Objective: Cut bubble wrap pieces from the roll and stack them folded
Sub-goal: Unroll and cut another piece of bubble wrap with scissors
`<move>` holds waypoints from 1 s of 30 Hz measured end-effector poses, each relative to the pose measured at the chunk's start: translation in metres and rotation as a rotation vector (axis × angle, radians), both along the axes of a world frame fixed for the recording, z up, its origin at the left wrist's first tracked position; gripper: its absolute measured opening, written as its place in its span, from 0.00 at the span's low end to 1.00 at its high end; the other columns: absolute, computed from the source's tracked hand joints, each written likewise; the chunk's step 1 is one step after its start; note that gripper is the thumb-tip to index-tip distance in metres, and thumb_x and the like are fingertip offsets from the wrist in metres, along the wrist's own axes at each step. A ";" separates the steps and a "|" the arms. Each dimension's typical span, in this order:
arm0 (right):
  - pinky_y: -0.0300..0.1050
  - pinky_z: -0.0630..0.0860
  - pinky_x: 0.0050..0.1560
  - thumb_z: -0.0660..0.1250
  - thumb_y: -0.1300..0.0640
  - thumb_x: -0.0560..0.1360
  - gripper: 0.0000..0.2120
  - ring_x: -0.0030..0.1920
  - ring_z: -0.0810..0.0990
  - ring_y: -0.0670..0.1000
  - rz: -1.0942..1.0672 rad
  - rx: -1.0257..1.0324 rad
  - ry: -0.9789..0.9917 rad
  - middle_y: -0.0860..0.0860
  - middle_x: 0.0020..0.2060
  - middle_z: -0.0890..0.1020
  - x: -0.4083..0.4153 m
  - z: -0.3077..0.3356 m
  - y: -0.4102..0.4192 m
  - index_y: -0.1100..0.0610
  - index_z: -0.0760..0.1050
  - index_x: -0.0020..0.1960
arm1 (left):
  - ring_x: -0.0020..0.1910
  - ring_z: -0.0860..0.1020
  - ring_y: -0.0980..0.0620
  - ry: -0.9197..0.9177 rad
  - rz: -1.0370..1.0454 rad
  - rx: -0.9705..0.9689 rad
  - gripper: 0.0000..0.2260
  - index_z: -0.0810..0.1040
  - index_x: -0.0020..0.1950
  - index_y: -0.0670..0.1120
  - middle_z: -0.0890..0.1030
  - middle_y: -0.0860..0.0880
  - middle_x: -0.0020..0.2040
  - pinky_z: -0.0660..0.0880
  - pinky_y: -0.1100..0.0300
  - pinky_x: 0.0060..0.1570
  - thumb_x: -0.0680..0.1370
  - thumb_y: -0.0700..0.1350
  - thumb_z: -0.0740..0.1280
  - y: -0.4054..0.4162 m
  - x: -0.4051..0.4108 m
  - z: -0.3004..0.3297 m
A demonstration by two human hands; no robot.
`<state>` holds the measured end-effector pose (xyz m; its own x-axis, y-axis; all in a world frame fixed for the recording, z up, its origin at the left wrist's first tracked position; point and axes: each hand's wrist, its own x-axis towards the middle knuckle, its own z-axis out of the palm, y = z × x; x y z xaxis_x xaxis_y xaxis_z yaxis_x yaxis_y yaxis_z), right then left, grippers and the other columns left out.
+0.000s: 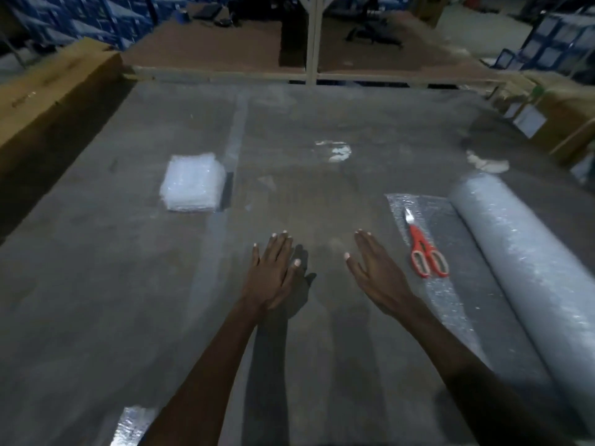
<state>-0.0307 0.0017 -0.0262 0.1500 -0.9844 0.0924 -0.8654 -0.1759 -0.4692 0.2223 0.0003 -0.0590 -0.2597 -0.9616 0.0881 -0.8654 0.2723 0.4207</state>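
Two hands out over the table [96,284], both empty. Left hand [273,272] flat, fingers straight and together, palm down. Right hand [375,272] fingers straight too, tilted on edge. Can't tell if either touches the surface. One roll [521,252] of bubble wrap at right, its loose end [428,226] unrolled flat beside it. One pair of scissors [423,249], red handles, blades together, lying on that end, near the right hand. One stack [193,181] of folded pieces far left, well apart from both hands.
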 end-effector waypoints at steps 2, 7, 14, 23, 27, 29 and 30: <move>0.50 0.59 0.78 0.58 0.44 0.84 0.30 0.80 0.60 0.53 -0.011 0.026 -0.052 0.54 0.80 0.64 -0.038 0.001 0.008 0.59 0.62 0.80 | 0.81 0.45 0.49 -0.006 0.041 0.009 0.34 0.52 0.82 0.46 0.50 0.48 0.82 0.38 0.47 0.76 0.80 0.62 0.39 0.010 -0.046 0.003; 0.56 0.66 0.74 0.56 0.40 0.83 0.30 0.72 0.72 0.58 -0.018 -0.028 -0.084 0.58 0.72 0.74 -0.118 0.012 0.025 0.61 0.69 0.74 | 0.81 0.45 0.50 -0.050 0.024 0.075 0.33 0.51 0.82 0.46 0.49 0.48 0.82 0.40 0.42 0.76 0.80 0.61 0.41 0.029 -0.157 0.008; 0.66 0.66 0.70 0.52 0.48 0.81 0.25 0.67 0.75 0.62 -0.029 -0.172 0.251 0.61 0.66 0.77 -0.197 0.040 0.046 0.62 0.73 0.69 | 0.81 0.49 0.46 -0.191 -0.160 0.033 0.40 0.52 0.82 0.47 0.50 0.47 0.82 0.44 0.38 0.75 0.76 0.70 0.43 0.008 -0.271 0.019; 0.78 0.58 0.69 0.66 0.29 0.73 0.52 0.81 0.40 0.62 -0.246 0.214 0.555 0.53 0.82 0.39 -0.269 0.066 0.048 0.48 0.40 0.83 | 0.81 0.46 0.42 -0.325 -0.214 0.081 0.44 0.50 0.82 0.56 0.47 0.47 0.83 0.43 0.32 0.74 0.72 0.77 0.55 -0.035 -0.332 0.016; 0.75 0.68 0.67 0.74 0.37 0.72 0.56 0.81 0.44 0.63 -0.292 0.242 0.540 0.54 0.82 0.37 -0.279 0.064 0.047 0.46 0.38 0.83 | 0.81 0.45 0.43 -0.305 -0.219 0.142 0.51 0.50 0.81 0.60 0.48 0.49 0.83 0.43 0.31 0.74 0.64 0.84 0.53 -0.037 -0.333 0.000; 0.72 0.71 0.66 0.76 0.41 0.71 0.56 0.79 0.49 0.63 -0.312 0.224 0.529 0.54 0.82 0.40 -0.280 0.066 0.046 0.46 0.39 0.83 | 0.81 0.44 0.44 -0.296 -0.211 0.160 0.52 0.50 0.81 0.61 0.48 0.51 0.83 0.42 0.31 0.73 0.62 0.85 0.52 -0.038 -0.329 -0.001; 0.71 0.72 0.65 0.76 0.42 0.71 0.56 0.79 0.51 0.63 -0.325 0.217 0.524 0.53 0.82 0.42 -0.279 0.067 0.045 0.47 0.40 0.83 | 0.81 0.44 0.43 -0.311 -0.218 0.161 0.53 0.50 0.81 0.61 0.48 0.51 0.82 0.40 0.30 0.73 0.61 0.85 0.52 -0.039 -0.326 0.002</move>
